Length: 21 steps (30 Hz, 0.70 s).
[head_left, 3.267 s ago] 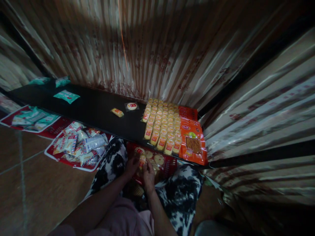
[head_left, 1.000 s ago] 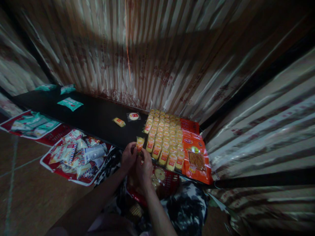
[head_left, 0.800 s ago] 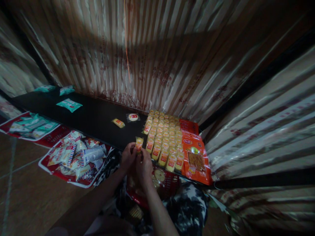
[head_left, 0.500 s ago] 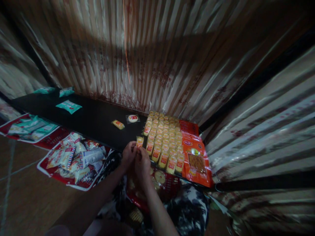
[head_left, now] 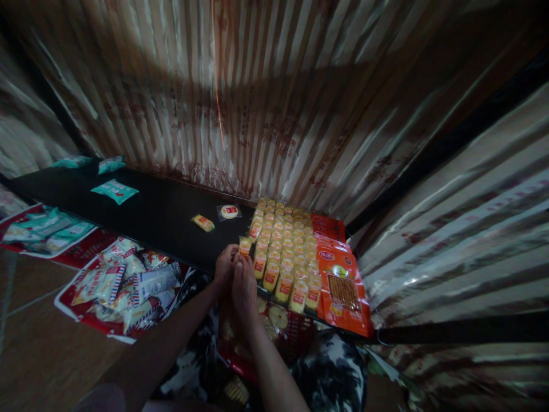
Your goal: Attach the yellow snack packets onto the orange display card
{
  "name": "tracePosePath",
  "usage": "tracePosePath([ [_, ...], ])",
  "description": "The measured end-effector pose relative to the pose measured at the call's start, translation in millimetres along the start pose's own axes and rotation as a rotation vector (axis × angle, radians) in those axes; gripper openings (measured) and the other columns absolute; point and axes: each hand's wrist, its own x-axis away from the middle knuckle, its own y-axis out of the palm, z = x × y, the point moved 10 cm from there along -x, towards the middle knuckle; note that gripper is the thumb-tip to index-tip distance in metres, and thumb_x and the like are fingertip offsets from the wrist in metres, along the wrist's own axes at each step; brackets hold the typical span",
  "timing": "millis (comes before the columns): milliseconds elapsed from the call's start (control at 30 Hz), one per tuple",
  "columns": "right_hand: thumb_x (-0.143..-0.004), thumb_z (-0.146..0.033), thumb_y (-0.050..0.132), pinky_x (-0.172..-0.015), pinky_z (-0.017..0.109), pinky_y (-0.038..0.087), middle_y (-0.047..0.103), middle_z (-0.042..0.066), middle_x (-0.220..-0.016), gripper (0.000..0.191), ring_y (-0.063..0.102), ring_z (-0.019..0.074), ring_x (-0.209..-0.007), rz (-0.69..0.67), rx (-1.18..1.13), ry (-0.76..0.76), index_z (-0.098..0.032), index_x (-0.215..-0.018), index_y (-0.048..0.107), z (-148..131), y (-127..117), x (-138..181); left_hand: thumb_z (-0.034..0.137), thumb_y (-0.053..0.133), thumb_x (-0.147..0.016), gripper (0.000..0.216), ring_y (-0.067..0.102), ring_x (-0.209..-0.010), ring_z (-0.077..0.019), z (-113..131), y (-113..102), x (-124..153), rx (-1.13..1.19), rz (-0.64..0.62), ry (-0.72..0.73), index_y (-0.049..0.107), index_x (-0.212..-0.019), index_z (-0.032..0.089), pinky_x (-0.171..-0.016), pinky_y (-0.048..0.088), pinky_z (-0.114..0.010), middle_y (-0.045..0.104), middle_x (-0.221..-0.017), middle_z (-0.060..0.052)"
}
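My left hand (head_left: pixel 225 266) and my right hand (head_left: pixel 244 280) meet at the front edge of the black shelf (head_left: pixel 163 200). Between their closed fingers is a small yellow wrapped snack (head_left: pixel 245 245) with an orange-red label, its upper end showing above the fingertips. Just to its right, similar snack packets (head_left: pixel 283 284) stand in tight rows. Farther left on the shelf lie one loose yellow packet (head_left: pixel 203 223) and a clear packet with a round white snack (head_left: pixel 229 212). My fingers hide the held packet's lower end.
Orange snack bags (head_left: pixel 343 286) fill the shelf's right end; teal packets (head_left: pixel 115 191) lie at the left. Below are a red basket of white packets (head_left: pixel 128 286), a basket of teal packets (head_left: pixel 47 229) and a red basket (head_left: pixel 234 363) by my knees. Striped sheeting (head_left: pixel 274 103) hangs behind.
The view has shifted slightly. Both hands still hold the snack packet at the shelf edge, a little closer to the rows, with the right fingers drawn in nearer the left.
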Motion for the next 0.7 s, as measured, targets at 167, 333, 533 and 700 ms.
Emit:
tracePosePath([
  [167,-0.093,-0.035,0.029,-0.105,0.046,0.034,0.054,0.014,-0.130,0.045,0.041,0.0235,-0.128,0.021,-0.016,-0.018,-0.014,-0.122,0.056,1.5,1.8,-6.5,0.014,0.050,-0.076,0.018,0.065,-0.081,-0.0146,-4.8,7.0,-7.4,0.043,-0.019,-0.001,0.060,-0.091,0.019,-0.076,0.052,-0.028,0.070,-0.087,-0.003],
  [333,-0.093,-0.037,0.028,-0.105,0.049,0.034,0.052,0.017,-0.132,0.048,0.041,0.0258,-0.128,0.027,0.003,0.010,-0.011,-0.123,0.055,8.0,3.3,-12.7,0.012,0.050,-0.075,0.020,0.065,-0.079,-0.0146,1.0,13.7,-12.8,0.096,-0.031,-0.002,0.060,-0.091,0.018,-0.076,0.053,-0.029,0.069,-0.085,-0.004],
  [533,-0.093,-0.035,0.029,-0.104,0.048,0.035,0.053,0.015,-0.131,0.046,0.045,0.0240,-0.125,0.059,0.004,-0.045,-0.013,-0.125,0.054,7.7,4.3,-16.5,0.012,0.049,-0.075,0.019,0.065,-0.081,-0.0144,6.4,17.4,-17.7,0.057,-0.029,-0.012,0.061,-0.089,0.018,-0.077,0.053,-0.028,0.069,-0.086,-0.003],
  [700,-0.093,-0.040,0.027,-0.105,0.046,0.035,0.051,0.015,-0.132,0.050,0.045,0.0234,-0.125,0.079,-0.013,-0.046,-0.013,-0.127,0.052,8.4,3.4,-18.2,0.013,0.050,-0.074,0.019,0.064,-0.082,-0.0153,10.0,18.2,-20.9,0.063,-0.022,0.033,0.061,-0.089,0.018,-0.078,0.053,-0.029,0.069,-0.085,-0.003],
])
